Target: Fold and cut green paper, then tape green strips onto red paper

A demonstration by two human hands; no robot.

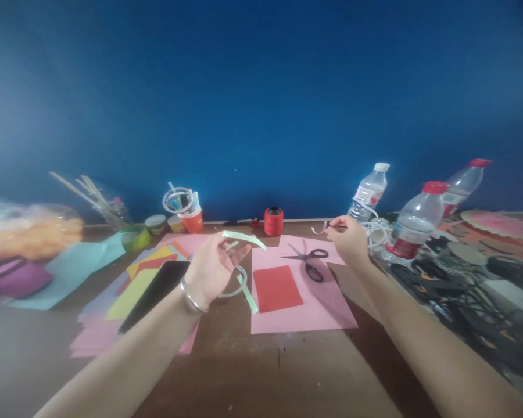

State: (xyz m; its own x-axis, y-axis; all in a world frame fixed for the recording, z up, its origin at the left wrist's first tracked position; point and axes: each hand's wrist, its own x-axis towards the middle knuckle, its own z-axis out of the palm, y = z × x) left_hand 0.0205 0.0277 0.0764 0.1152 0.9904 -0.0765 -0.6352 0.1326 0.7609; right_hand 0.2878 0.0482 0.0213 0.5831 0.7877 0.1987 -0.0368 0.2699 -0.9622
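My left hand [211, 264], with a silver bangle at the wrist, holds a pale green paper strip [246, 238] between thumb and fingers, raised over the table. Below it lie a second green strip [248, 295] and a round clear ring [236, 284], partly hidden by the hand. Over on the right, my right hand [347, 233] is closed in a pinch near the bottles. A small whitish curl [318, 231] shows at its fingertips; what it is I cannot make out. Black-handled scissors [310, 255] lie partly spread on pink paper [305, 322], just beyond a red paper square [279, 288].
A red thread spool [273, 222] stands by the wall. At left are stacked coloured sheets [131, 296], a black phone-like slab [157, 293] and an orange pen cup [192, 220]. Plastic bottles [414, 223] and tangled cables [466, 302] crowd the right side.
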